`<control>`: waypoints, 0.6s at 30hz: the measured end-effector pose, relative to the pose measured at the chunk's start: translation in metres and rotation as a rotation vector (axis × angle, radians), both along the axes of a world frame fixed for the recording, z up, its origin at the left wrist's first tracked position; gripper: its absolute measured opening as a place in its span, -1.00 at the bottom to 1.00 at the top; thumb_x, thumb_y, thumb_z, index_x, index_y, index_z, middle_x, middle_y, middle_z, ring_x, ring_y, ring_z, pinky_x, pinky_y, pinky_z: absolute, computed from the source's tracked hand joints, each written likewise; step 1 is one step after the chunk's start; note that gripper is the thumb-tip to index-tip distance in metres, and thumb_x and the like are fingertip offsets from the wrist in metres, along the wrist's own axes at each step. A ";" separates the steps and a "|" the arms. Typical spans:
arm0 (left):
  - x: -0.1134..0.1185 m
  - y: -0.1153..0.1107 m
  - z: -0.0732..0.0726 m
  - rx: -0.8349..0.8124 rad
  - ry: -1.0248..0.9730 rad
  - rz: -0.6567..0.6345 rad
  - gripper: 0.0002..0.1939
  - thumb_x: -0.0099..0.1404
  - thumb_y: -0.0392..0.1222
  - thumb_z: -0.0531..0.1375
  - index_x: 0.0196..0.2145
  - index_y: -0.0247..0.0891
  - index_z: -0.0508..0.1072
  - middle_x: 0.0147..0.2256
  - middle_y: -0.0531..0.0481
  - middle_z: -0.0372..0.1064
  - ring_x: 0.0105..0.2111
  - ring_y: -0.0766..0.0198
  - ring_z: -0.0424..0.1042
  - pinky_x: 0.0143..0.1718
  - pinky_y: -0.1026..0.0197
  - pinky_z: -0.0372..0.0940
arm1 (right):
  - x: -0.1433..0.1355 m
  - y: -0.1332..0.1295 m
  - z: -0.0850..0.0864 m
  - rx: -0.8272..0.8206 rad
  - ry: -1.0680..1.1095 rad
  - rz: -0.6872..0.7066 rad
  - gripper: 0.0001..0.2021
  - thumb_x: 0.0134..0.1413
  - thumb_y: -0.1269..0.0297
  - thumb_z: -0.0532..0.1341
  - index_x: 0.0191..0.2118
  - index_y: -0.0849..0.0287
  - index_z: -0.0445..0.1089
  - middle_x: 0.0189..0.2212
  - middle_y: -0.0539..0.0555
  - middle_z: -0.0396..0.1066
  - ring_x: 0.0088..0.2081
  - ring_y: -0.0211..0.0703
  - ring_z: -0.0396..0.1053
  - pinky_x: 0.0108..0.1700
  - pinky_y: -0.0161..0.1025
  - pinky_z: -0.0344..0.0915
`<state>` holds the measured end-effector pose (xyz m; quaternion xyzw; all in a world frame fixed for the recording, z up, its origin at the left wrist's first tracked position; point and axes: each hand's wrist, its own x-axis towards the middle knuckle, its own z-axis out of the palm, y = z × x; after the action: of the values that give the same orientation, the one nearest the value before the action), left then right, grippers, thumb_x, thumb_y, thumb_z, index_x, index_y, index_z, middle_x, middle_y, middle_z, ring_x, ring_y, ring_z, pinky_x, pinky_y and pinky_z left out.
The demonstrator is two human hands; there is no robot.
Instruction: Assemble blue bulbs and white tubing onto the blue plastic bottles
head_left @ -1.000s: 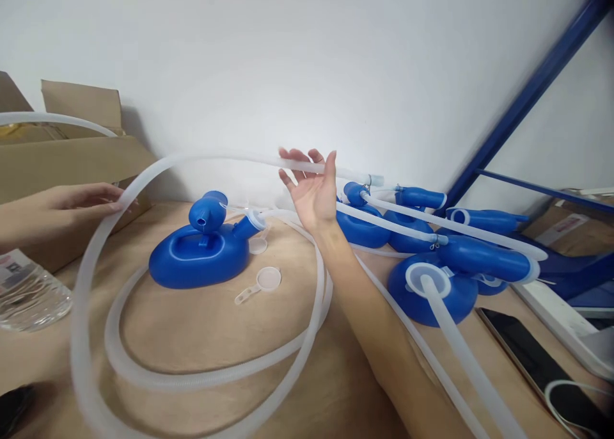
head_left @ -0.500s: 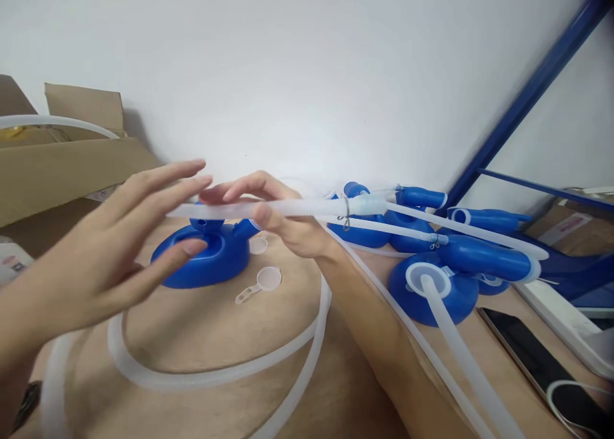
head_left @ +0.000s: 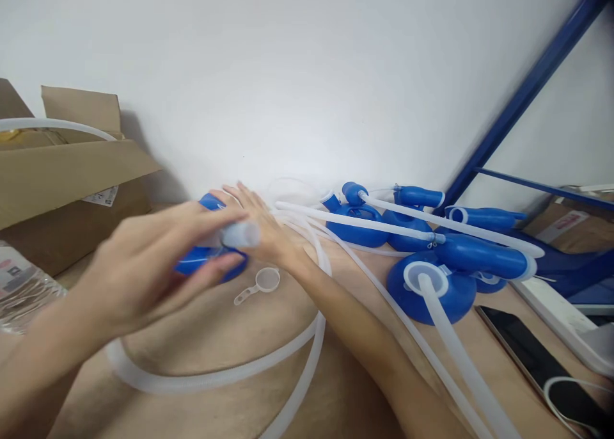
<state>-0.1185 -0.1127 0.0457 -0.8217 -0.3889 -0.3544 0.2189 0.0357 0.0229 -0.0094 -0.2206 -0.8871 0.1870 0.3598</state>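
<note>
Tan table [head_left: 215, 330]: blue containers [head_left: 426, 292], white hoses [head_left: 201, 378] (coiled), scoop [head_left: 259, 284], phone [head_left: 532, 356].

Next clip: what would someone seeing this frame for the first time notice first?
Two bare hands meet at centre left: the left hand pinches the end of a white hose, the right hand lies just behind it over a blue container. The hose loops wide across the tan table. To the right, more blue containers with hoses crowd against the wall.

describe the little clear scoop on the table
The scoop is small, of clear, whitish plastic, with a round shallow bowl and a short flat handle that points down and left. It lies flat on the tan table, just right of the left hand and below the right hand. Neither hand touches it.
</note>
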 end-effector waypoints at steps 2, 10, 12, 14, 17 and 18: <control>-0.013 0.004 0.009 0.004 -0.109 0.199 -0.55 0.42 0.17 0.08 0.18 0.13 0.47 -0.17 0.17 0.60 -0.36 0.18 0.54 -0.29 0.19 0.37 | 0.003 0.018 -0.012 0.159 -0.159 -0.126 -0.44 0.35 0.14 0.29 0.38 0.12 0.25 0.40 0.22 0.21 0.42 0.16 0.14 0.45 0.14 0.07; -0.048 0.053 0.019 -0.458 -0.001 0.577 -0.26 0.31 0.28 -0.07 0.01 -0.33 0.61 -0.27 -0.13 0.61 -0.25 0.01 0.51 -0.15 0.14 0.27 | 0.004 0.035 -0.030 0.314 -0.334 -0.306 -0.48 0.44 0.05 0.18 0.37 0.16 0.26 0.07 0.26 0.47 0.14 0.13 0.34 0.10 -0.01 0.39; -0.060 0.063 0.013 -0.587 0.137 0.594 -0.29 0.35 0.25 -0.05 0.04 -0.36 0.59 -0.24 -0.19 0.61 -0.23 -0.03 0.51 -0.17 0.13 0.25 | 0.001 0.026 -0.027 0.295 -0.353 -0.370 -0.48 0.43 0.04 0.18 0.35 0.17 0.27 0.07 0.29 0.48 0.14 0.18 0.33 0.03 0.01 0.43; -0.070 0.071 0.009 -0.643 0.224 0.596 -0.35 0.41 0.19 -0.06 0.03 -0.36 0.58 -0.20 -0.20 0.61 -0.22 -0.02 0.51 -0.17 0.14 0.24 | -0.001 0.016 -0.023 0.265 -0.386 -0.438 -0.49 0.43 0.03 0.16 0.34 0.19 0.28 0.08 0.33 0.47 0.14 0.25 0.33 -0.03 0.04 0.46; -0.077 0.078 0.004 -0.703 0.249 0.598 -0.40 0.44 0.17 -0.06 -0.01 -0.32 0.59 -0.18 -0.20 0.62 -0.22 -0.01 0.51 -0.18 0.14 0.24 | -0.003 0.004 -0.017 0.220 -0.404 -0.469 -0.41 0.42 -0.05 0.14 0.39 0.18 0.22 0.14 0.40 0.42 0.17 0.33 0.33 -0.02 0.11 0.46; -0.078 0.079 0.004 -0.713 0.245 0.603 -0.40 0.44 0.18 -0.06 -0.03 -0.32 0.59 -0.18 -0.21 0.61 -0.22 -0.01 0.51 -0.19 0.13 0.24 | -0.002 0.001 -0.014 0.200 -0.395 -0.453 -0.34 0.39 -0.11 0.16 0.42 0.16 0.19 0.16 0.41 0.40 0.17 0.36 0.33 0.01 0.14 0.44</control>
<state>-0.1967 -0.0332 0.0495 -0.7318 -0.6785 -0.0201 0.0608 0.0334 0.0242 -0.0234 -0.4082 -0.8820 -0.0325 0.2331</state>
